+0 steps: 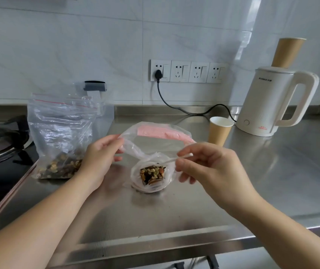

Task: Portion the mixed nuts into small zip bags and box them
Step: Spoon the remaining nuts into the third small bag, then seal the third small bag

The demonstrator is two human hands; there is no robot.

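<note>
White marbled wall tiles point(77, 45), steel counter point(271, 171) — bright, reflective, socket strip point(188, 71)

Two bare forearms come up from the lower edge of the view, each ending in a hand; the left hand point(99, 156) and the right hand point(209, 164) carry no gloves, rings, watch or bracelet; no sleeve shows on either arm, which stay uncovered from the wrist back to the frame's edge; the fingernails that show are short and unpainted; the fingers are slender and the wrists narrow; the wide-angle lens swells both forearms toward the lower corners, so they look broader there than beside the hands.
</note>
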